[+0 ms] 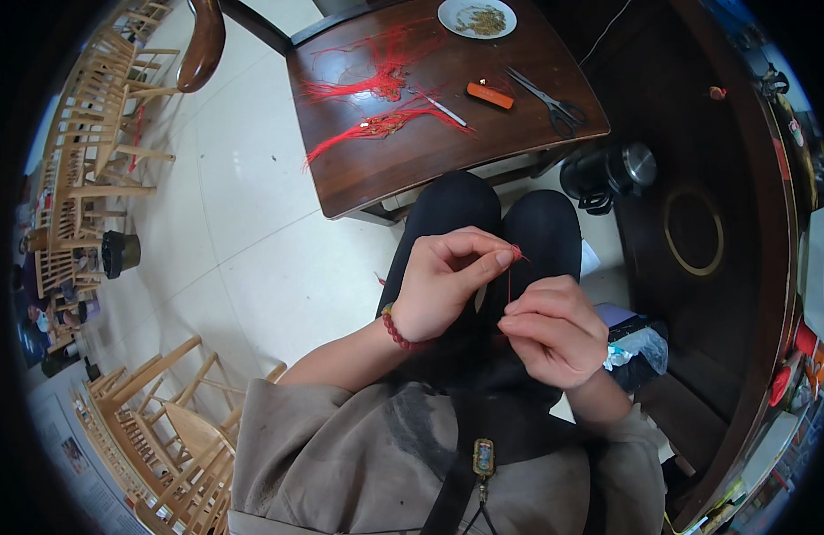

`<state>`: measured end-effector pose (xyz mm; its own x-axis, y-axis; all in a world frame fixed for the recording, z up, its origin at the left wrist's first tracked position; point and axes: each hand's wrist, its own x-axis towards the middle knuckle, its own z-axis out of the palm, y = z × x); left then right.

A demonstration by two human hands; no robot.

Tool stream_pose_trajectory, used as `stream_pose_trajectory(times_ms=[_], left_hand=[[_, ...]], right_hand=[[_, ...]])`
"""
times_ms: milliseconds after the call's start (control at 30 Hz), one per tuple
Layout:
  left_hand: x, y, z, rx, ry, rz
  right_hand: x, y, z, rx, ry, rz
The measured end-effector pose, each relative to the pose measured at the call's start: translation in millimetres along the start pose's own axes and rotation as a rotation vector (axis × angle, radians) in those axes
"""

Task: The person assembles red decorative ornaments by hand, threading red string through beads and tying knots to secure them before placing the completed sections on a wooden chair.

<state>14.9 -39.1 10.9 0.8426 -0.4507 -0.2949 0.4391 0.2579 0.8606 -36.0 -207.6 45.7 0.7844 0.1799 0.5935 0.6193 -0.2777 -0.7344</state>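
Above my lap, my left hand [455, 281] pinches a small piece of red knotted cord [516, 253] between thumb and forefinger. A thin red thread [509, 286] runs down from it to my right hand [557, 328], whose fingertips pinch its lower part. Before me on a dark wooden chair seat [385, 180] lie two bundles of red cords [388, 80], [385, 124], a white pen-like tool [445, 110], an orange bar-shaped object [490, 95] and scissors [552, 107] with dark handles. A white plate [450, 12] at the seat's far side holds small yellowish bits.
A black flask with a metal lid [609, 170] stands right of my knees. Lower down is a bin with a plastic liner [652, 348]. A dark wooden cabinet [692, 147] runs along the right. Wooden chairs [104, 107] and a dark pot [121, 254] stand at left.
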Motion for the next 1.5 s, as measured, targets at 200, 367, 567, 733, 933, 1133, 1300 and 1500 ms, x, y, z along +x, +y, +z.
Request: stream_pose_trajectory(times_ms=[200, 367, 567, 733, 933, 1133, 1300, 1500], left_hand=[[0, 5, 5, 0.498, -0.001, 0.368], [-1, 5, 1, 0.613, 0.013, 0.443], [-1, 7, -3, 0.719, -0.058, 0.539], [-2, 9, -7, 0.827, -0.106, 0.610], [-2, 8, -10, 0.821, -0.181, 0.587], [-2, 2, -13, 0.816, -0.214, 0.495], [-9, -6, -9, 0.433, -0.306, 0.332], [-8, -9, -5, 0.325, -0.301, 0.353]], right_hand=[[-23, -5, 24, 0.747, 0.361, 0.901], [-23, 5, 24, 0.935, 0.410, 1.010], [-24, 16, 20, 1.060, 0.424, 1.073], [-27, 20, 20, 1.003, 0.387, 1.047], [-27, 10, 14, 0.889, 0.390, 0.909], [-18, 18, 1, 0.490, 0.531, 0.656], [-22, 47, 10, 0.508, 0.604, 0.827], [-34, 45, 18, 0.523, 0.395, 0.902]])
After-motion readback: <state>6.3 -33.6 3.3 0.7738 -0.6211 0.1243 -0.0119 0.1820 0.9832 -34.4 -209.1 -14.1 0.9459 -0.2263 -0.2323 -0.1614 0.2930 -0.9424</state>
